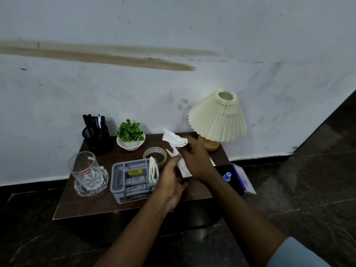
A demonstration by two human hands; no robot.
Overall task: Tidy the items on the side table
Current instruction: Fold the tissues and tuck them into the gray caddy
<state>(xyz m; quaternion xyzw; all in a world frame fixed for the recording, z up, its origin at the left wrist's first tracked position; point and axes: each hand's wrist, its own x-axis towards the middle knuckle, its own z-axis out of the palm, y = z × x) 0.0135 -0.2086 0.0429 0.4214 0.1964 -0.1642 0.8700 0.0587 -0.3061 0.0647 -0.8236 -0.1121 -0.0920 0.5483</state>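
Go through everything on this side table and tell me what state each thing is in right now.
white paper: crumpled, held up by both hands
left hand: pinches the paper low down
right hand: grips the paper higher up
grey organiser: upright, folded papers in its right slot
tape roll: lying flat
glass: upright, looks empty
lamp: upright, unlit
pen holder: upright, full of pens

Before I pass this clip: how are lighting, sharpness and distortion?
Head view: dim, flat light leaves the side table dark; no harsh glare, only faint highlights on the glass; left hand, right hand and the tissue they hold look slightly soft; frame edges smear and bow from the wide lens.
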